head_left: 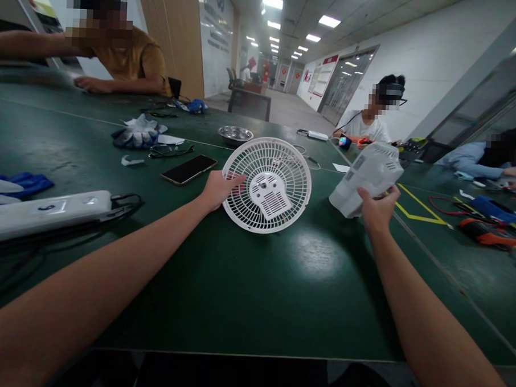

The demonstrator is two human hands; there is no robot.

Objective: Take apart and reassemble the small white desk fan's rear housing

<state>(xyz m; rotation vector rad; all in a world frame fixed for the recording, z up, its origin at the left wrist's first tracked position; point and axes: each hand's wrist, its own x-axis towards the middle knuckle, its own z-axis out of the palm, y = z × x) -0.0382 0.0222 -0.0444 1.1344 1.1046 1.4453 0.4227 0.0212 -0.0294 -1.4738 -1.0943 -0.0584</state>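
A round white fan grille (267, 185) stands tilted on the green table (254, 284), its lower rim resting on the surface. My left hand (219, 189) grips its left rim. A white plastic fan housing (367, 175) is lifted above the table to the right, and my right hand (377, 207) holds it from below. The two white parts are apart, with a gap of bare table between them.
A black phone (188, 169), glasses (170, 151), white gloves (136, 132) and a metal bowl (235, 134) lie beyond the grille. A white power strip (43, 212) sits at left. Tools and cables (487, 226) lie at right. Three other people sit around the tables.
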